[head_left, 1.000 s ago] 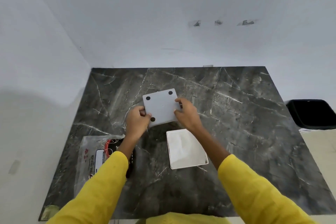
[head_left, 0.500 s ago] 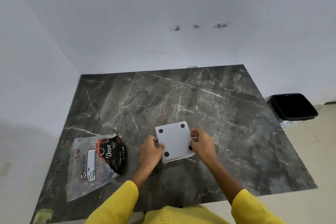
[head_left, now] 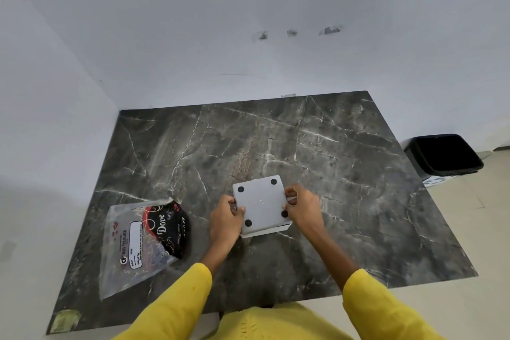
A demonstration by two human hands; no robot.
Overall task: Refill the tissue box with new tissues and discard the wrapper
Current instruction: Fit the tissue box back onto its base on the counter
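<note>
Gripped from both sides: a white square tissue box (head_left: 261,203), upside down, base panel with four black round feet facing up, near the middle of the front half of the dark marble worktop (head_left: 345,174). Left hand (head_left: 225,222) clamped on the box's left edge, thumb over the top face near the front-left foot, remaining fingers curled under and out of sight. Right hand (head_left: 305,208) pinching the right edge, thumb close to the front-right foot, fingertips wrapped round the side. Along the front and right of the box, a thin white lip showing beneath the base panel, slightly offset from it. Cannot tell whether the box rests on the worktop or hangs just above it.

Toward the front-left corner, well apart from the box: a clear plastic tissue wrapper (head_left: 138,246), lying flat, printed with a white label and a black-and-red patch reading "Dove". Whether any tissues remain inside, cannot tell.

Beyond the worktop's right edge, on the pale floor: a black waste bin (head_left: 444,154), open at the top.

Yellow sleeves (head_left: 176,309) on both forearms at the front edge.
</note>
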